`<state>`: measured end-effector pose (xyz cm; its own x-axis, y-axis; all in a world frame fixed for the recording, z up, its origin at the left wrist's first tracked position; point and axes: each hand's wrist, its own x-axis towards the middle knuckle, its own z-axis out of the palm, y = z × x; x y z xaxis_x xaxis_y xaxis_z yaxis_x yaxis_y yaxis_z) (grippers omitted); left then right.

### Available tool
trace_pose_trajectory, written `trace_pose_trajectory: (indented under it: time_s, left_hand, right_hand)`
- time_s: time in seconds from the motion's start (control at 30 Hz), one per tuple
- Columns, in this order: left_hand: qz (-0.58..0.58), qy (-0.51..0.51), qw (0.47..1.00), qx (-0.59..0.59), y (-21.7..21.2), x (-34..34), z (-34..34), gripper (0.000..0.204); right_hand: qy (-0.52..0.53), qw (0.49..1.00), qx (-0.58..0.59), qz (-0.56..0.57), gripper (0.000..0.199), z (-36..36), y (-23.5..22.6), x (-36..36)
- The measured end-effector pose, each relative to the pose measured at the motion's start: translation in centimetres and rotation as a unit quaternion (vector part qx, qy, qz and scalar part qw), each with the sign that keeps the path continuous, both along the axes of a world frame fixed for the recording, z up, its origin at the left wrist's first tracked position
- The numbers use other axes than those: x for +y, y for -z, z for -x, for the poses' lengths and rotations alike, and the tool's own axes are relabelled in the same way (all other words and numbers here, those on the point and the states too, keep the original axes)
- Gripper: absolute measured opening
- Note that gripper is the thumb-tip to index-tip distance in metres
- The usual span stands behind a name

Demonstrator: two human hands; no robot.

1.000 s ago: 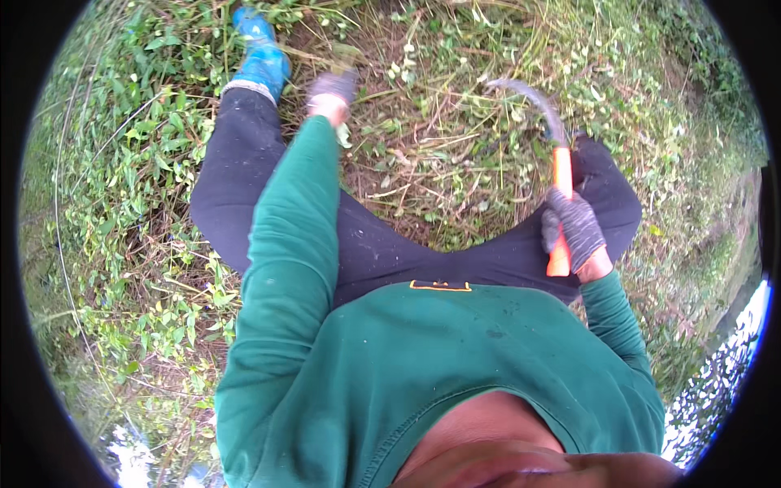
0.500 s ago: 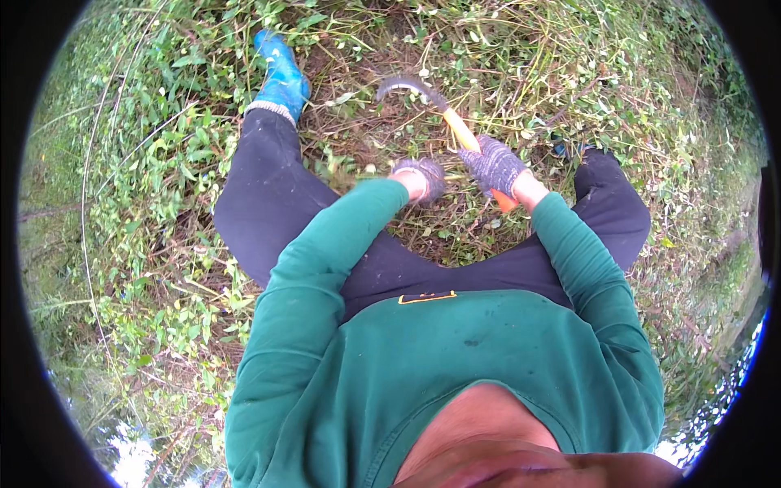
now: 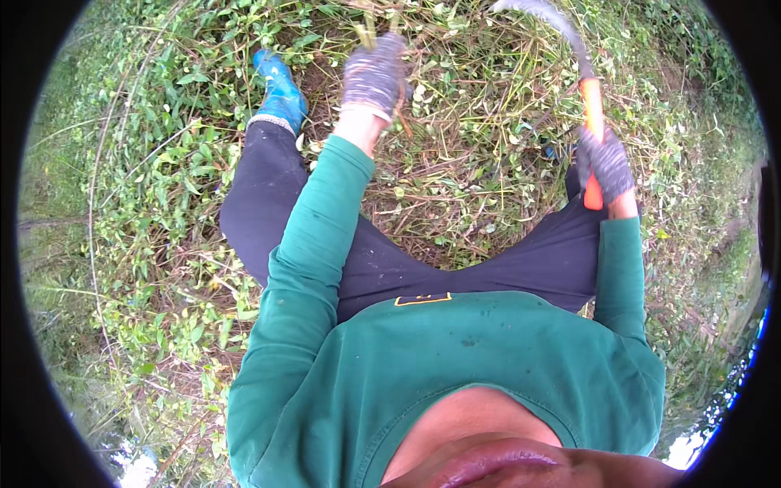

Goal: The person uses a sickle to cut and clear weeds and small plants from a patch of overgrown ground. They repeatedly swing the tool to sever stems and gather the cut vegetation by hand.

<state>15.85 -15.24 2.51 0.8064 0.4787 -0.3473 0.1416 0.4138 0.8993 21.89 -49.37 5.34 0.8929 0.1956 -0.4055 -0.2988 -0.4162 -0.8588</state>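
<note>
Two arms in green sleeves reach forward over the ground, the left arm (image 3: 317,224) stretched out farther and nearly straight, the right arm (image 3: 621,272) bent at the elbow and held out to the side. Each hand wears a grey knitted glove. The left hand (image 3: 374,77), its back turned up, is closed around a few pale stalks (image 3: 365,36), whose blurred ends jut out past the knuckles. The right hand (image 3: 604,167), well apart from it, grips a sickle (image 3: 588,85) by the lower part of its orange handle; the curved metal blade (image 3: 555,23) stands out ahead of that hand, its tip bent toward the left hand's side.

Between the hands and nearer the body lies a litter of dry stems and loose leaves (image 3: 455,175). Just left of the left hand, a blue boot (image 3: 282,96) rests on the ground below a dark trouser leg (image 3: 264,183). Thick green plants (image 3: 171,163) grow beyond the boot on that side, with a long, thin stem (image 3: 93,236) arching through them. More low greenery (image 3: 691,154) spreads right of the right hand.
</note>
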Motion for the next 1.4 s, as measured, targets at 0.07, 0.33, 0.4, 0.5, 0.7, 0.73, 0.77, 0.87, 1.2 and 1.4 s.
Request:
trace_pose_trajectory:
  time_s: [0.07,0.33,0.4,0.5,0.7,0.73,0.77,0.87,1.2,1.4]
  left_hand:
    - [0.0,-0.057,0.998,-0.01,-0.2,1.9,-0.1,0.021]
    - [-0.018,-0.056,0.982,-0.18,-10.3,2.4,-6.0,0.028]
    - [-0.064,0.013,0.98,-0.187,-10.9,2.2,-6.8,0.026]
    - [-0.144,0.059,0.976,-0.154,-10.9,-0.5,-6.7,0.023]
    - [-0.16,0.137,0.975,-0.068,-10.8,-4.1,-6.0,0.016]
    - [-0.188,0.095,0.977,-0.038,-11.9,-3.8,-5.5,0.015]
    - [-0.212,0.058,0.976,-0.007,-13.0,-3.6,-5.3,0.015]
    - [-0.121,-0.033,0.984,-0.125,-12.2,4.8,-6.3,0.014]
    - [-0.413,0.256,0.859,0.162,-0.4,0.5,-9.2,0.073]
    - [-0.458,0.3,0.818,0.177,-2.4,-2.7,-1.8,0.054]
  right_hand:
    - [-0.157,0.978,0.017,0.133,0.025,2.8,-2.1,1.2]
    - [-0.276,0.914,-0.242,0.175,0.024,6.4,-4.9,-2.5]
    - [-0.22,0.929,-0.28,0.104,0.02,7.4,-5.0,-3.0]
    - [-0.386,0.862,-0.296,0.143,0.014,6.8,-3.9,-0.8]
    - [-0.533,0.736,-0.346,0.234,0.021,4.5,3.1,10.5]
    - [-0.533,0.719,-0.332,0.298,0.023,2.7,3.7,10.6]
    - [-0.528,0.701,-0.313,0.362,0.025,0.5,4.2,10.2]
    - [-0.298,0.82,-0.309,0.379,0.027,-8.3,5.4,1.1]
    - [0.212,0.936,-0.226,0.167,0.037,-11.3,-3.7,-20.7]
    - [0.153,0.954,-0.214,0.142,0.031,-2.2,1.4,-5.7]
